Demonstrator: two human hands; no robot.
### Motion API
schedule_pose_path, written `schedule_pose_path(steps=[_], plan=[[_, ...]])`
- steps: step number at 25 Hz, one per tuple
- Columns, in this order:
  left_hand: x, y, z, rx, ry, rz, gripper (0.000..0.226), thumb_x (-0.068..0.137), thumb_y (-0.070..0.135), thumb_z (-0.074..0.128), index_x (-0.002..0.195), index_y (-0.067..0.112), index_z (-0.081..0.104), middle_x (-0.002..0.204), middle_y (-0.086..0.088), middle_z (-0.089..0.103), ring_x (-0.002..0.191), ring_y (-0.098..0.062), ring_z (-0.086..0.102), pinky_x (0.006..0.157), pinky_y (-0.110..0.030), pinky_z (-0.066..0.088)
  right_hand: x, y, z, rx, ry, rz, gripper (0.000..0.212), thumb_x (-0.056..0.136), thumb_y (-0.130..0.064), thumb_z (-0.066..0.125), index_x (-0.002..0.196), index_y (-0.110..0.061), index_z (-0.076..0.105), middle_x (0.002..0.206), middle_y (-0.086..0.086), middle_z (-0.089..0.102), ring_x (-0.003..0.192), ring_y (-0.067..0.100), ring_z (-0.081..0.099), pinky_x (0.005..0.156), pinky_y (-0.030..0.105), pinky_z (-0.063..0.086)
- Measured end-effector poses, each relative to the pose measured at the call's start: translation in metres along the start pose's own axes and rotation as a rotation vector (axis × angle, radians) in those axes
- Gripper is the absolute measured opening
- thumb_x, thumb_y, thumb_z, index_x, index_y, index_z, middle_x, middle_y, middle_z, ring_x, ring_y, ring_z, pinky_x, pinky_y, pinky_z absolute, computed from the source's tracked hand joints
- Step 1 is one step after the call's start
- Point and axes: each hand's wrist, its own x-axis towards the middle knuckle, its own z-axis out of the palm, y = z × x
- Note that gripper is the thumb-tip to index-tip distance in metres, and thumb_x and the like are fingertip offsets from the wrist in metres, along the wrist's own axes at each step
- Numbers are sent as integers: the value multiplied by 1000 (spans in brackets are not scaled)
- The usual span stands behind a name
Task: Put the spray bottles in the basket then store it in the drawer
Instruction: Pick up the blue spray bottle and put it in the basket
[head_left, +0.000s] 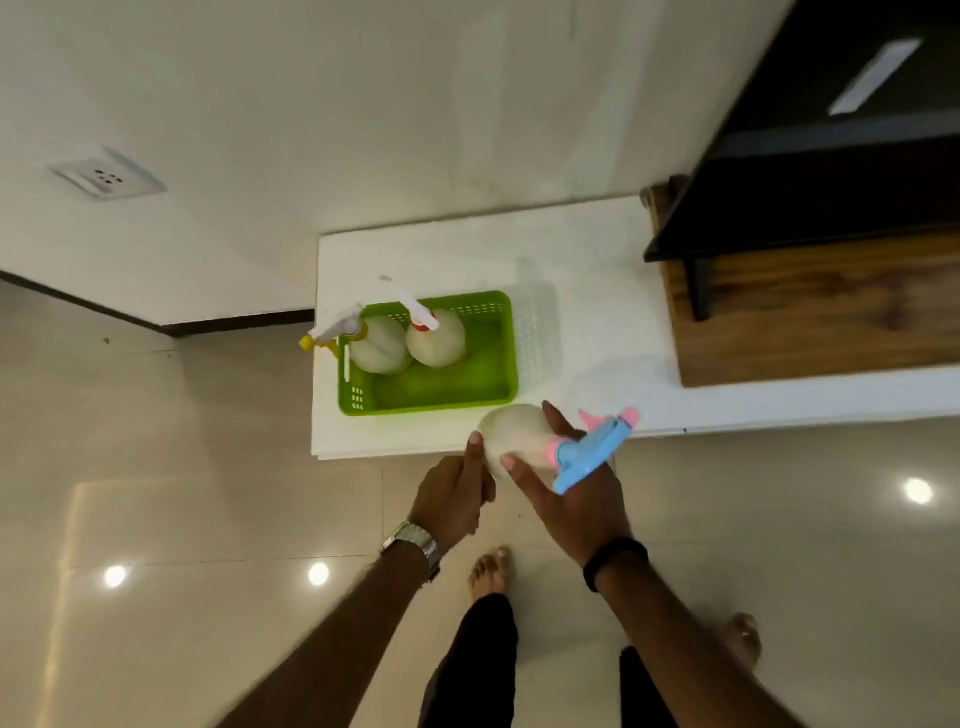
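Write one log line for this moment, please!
basket: two bottles inside | blue bottle: held by right hand, left hand touching | drawer: unseen

A single head-worn view looks steeply down, close over the white counter (597, 291) and tiled floor (208, 467).

both hands reach forward: right hand (571, 483) fingers spread in a loose grip, left hand (454, 493) thumb up.

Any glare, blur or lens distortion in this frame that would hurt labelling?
Head view: ceiling lights glare as bright spots on the floor tiles; wide-angle bending curves the white counter edges; forearms smear slightly; green basket and blue-headed bottle stay readable.
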Motion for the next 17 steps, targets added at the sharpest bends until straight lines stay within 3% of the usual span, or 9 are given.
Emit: schedule_pose_path(steps=[2, 5, 8, 9, 12, 13, 15, 17], plan=[[16, 11, -28, -140, 23, 56, 72, 101, 62, 28, 57, 20, 66, 45, 3, 60, 41, -12, 57, 52, -24, 46, 30, -30, 10, 93, 83, -47, 69, 80, -73, 62, 106, -10, 47, 131, -19, 57, 119, 4, 55, 87, 34, 57], [35, 8, -49, -215, 48, 100, 54, 103, 50, 40, 74, 15, 70, 58, 4, 68, 50, -9, 61, 57, -25, 47, 76, -51, 34, 29, 86, -62, 63, 82, -60, 70, 118, -13, 50, 137, -4, 59, 100, 3, 56, 83, 30, 57], [34, -28, -49, -192, 8, 62, 42, 103, 43, 47, 81, 15, 70, 66, 4, 73, 55, -7, 65, 59, -26, 51, 109, -41, 52, -21, -11, -4, 59, 84, -34, 79, 127, -7, 49, 146, 5, 54, 114, 19, 61, 80, 4, 42], [32, -46, -50, -177, -5, 32, 38, 103, 40, 49, 82, 15, 71, 69, 3, 74, 59, -9, 67, 63, -31, 55, 117, -40, 56, -59, -9, 15, 58, 83, -35, 79, 126, -10, 51, 144, 5, 56, 114, 22, 63, 81, 4, 42], [34, -119, -69, -183, 47, -105, 29, 101, 32, 55, 84, 15, 72, 77, -3, 77, 73, -22, 73, 79, -42, 60, 123, -30, 72, -311, 171, -178, 49, 75, -55, 78, 101, -17, 62, 119, 12, 70, 97, 33, 69, 81, 40, 55], [36, -143, -78, -189, 94, -174, 25, 100, 31, 57, 86, 16, 71, 82, -5, 77, 80, -27, 75, 82, -44, 59, 123, -30, 74, -354, 210, -193, 49, 75, -59, 76, 99, -18, 63, 115, 12, 70, 97, 34, 68, 79, 46, 55], [41, -182, -101, -161, 210, -307, 19, 98, 33, 61, 97, 15, 68, 98, -9, 77, 94, -33, 73, 89, -46, 58, 126, -26, 76, -387, 229, -160, 53, 75, -64, 72, 103, -18, 66, 116, 11, 70, 104, 33, 66, 80, 50, 51], [50, -200, -120, -141, 303, -382, 31, 96, 37, 63, 116, 14, 62, 120, -10, 72, 105, -30, 69, 94, -42, 55, 128, -24, 77, -414, 229, -153, 54, 78, -65, 69, 106, -19, 66, 113, 9, 69, 107, 32, 63, 82, 50, 48]])
